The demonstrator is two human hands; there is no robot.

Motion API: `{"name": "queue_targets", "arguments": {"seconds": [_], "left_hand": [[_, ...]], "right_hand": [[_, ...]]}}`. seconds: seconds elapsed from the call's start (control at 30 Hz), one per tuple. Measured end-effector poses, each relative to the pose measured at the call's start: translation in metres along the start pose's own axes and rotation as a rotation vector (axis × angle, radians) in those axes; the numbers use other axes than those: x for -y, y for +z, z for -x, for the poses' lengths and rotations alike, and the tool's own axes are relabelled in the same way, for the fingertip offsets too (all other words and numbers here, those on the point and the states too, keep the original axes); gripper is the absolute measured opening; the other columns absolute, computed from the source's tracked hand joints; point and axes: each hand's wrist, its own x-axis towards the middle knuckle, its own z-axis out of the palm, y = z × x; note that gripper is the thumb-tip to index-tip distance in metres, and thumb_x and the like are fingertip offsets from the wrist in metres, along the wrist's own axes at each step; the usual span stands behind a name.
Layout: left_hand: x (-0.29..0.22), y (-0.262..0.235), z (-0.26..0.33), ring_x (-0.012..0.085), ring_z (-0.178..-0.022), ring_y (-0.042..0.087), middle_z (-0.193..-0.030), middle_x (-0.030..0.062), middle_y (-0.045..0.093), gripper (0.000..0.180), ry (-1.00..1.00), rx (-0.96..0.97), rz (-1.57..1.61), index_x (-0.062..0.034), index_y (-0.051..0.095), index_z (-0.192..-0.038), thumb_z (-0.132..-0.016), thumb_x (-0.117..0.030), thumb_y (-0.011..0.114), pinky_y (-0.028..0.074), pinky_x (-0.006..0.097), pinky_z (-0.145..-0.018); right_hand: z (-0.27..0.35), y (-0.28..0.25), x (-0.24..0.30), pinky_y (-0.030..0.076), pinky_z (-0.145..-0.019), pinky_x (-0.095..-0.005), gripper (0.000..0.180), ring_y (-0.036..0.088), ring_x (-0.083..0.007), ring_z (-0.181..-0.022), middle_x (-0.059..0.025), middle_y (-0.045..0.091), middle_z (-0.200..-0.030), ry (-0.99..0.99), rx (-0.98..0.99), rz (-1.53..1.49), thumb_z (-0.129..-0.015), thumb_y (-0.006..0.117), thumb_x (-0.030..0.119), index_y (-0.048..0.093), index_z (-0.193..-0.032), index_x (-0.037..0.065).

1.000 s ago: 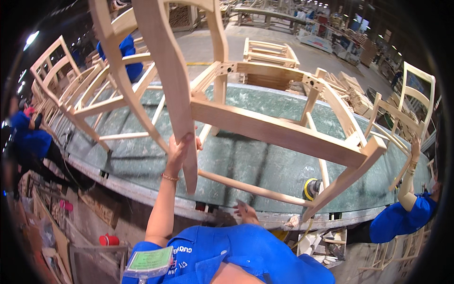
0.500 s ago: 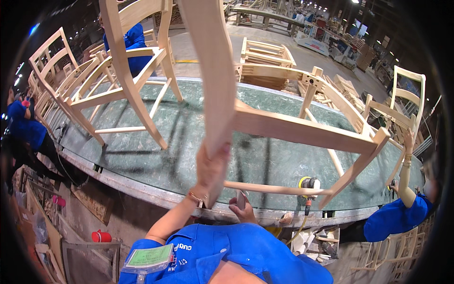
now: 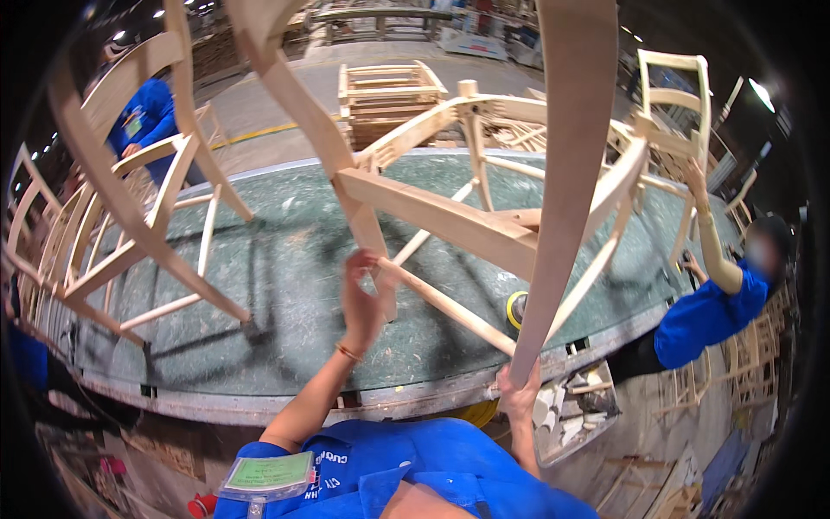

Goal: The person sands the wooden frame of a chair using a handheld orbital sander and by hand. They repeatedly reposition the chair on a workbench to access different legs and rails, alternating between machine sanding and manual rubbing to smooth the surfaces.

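An unpainted wooden chair (image 3: pixel 441 221) stands on the green-topped workbench in front of me, turned so one long curved rear leg rises close to my view. My right hand (image 3: pixel 519 391) is closed around the lower end of that leg; whether the grey pad seen earlier is still in it is hidden. My left hand (image 3: pixel 363 298) is raised over the bench beside the chair's other leg and the round stretcher (image 3: pixel 454 310). Its fingers are curved and apart, slightly blurred, and hold nothing visible. Behind the near leg, a sander (image 3: pixel 516 309) with a yellow-green rim partly shows.
More wooden chairs (image 3: pixel 164 225) crowd the left of the workbench (image 3: pixel 303 363). A co-worker (image 3: pixel 713 298) at the right holds another chair (image 3: pixel 674 95); a person in blue (image 3: pixel 143 125) is beyond the bench. A bin of wood offcuts (image 3: pixel 575 415) sits by my right arm.
The chair has been turned, its near leg now to the right. My left hand has let go of that leg; my right hand has moved right and grips its lower end.
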Motion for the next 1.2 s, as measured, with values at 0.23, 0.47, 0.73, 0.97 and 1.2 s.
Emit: {"name": "queue_targets", "arguments": {"seconds": [0.23,0.47,0.73,0.97,1.2], "left_hand": [[0.060,0.022,-0.060,0.0182,-0.100,0.059,-0.108,0.0095,0.060,0.064,-0.523,0.077,0.502,0.0013,0.047,-0.126,-0.080,-0.031,0.078,0.046,0.032,-0.089],[0.057,-0.003,-0.040,0.0140,-0.092,0.060,-0.099,0.0052,0.065,0.047,-0.611,0.262,0.436,0.0002,0.063,-0.108,-0.081,-0.036,0.077,0.047,0.031,-0.083],[-0.038,-0.125,-0.015,0.0137,-0.079,0.059,-0.089,0.0067,0.065,0.042,-0.456,0.096,0.057,0.0010,0.063,-0.100,-0.083,-0.034,0.076,0.048,0.030,-0.071],[-0.119,-0.153,-0.053,0.0121,-0.082,0.058,-0.088,0.0075,0.065,0.036,-0.163,-0.073,-0.002,0.0030,0.061,-0.103,-0.086,-0.026,0.071,0.046,0.027,-0.073],[-0.122,-0.128,-0.123,0.0192,-0.088,0.066,-0.105,0.0115,0.064,0.049,-0.128,0.001,0.080,0.0020,0.052,-0.119,-0.087,-0.032,0.067,0.051,0.030,-0.070]], "right_hand": [[-0.029,-0.019,-0.038,0.048,-0.063,-0.0305,0.065,0.057,-0.0145,-0.068,-0.0059,0.057,-0.079,-0.148,-0.102,0.134,-0.071,0.074,0.027,0.048,-0.122,-0.002],[0.003,-0.030,-0.050,0.047,-0.063,-0.0271,0.054,0.056,-0.0112,-0.070,-0.0017,0.057,-0.079,-0.018,-0.219,-0.207,-0.074,0.071,0.024,0.057,-0.118,-0.002],[0.020,-0.022,-0.003,0.044,-0.048,-0.0259,0.076,0.055,-0.0132,-0.057,-0.0065,0.055,-0.073,0.028,0.099,-0.432,-0.073,0.073,0.056,0.052,-0.116,-0.003],[-0.048,-0.010,0.066,0.046,-0.045,-0.0250,0.086,0.054,-0.0139,-0.049,-0.0092,0.057,-0.069,0.259,0.239,-0.452,-0.070,0.064,0.074,0.055,-0.116,0.002],[-0.096,-0.011,0.107,0.047,-0.047,-0.0217,0.091,0.057,-0.0104,-0.061,-0.0071,0.055,-0.077,0.202,0.330,-0.408,-0.078,0.054,0.076,0.054,-0.120,-0.005]]}}
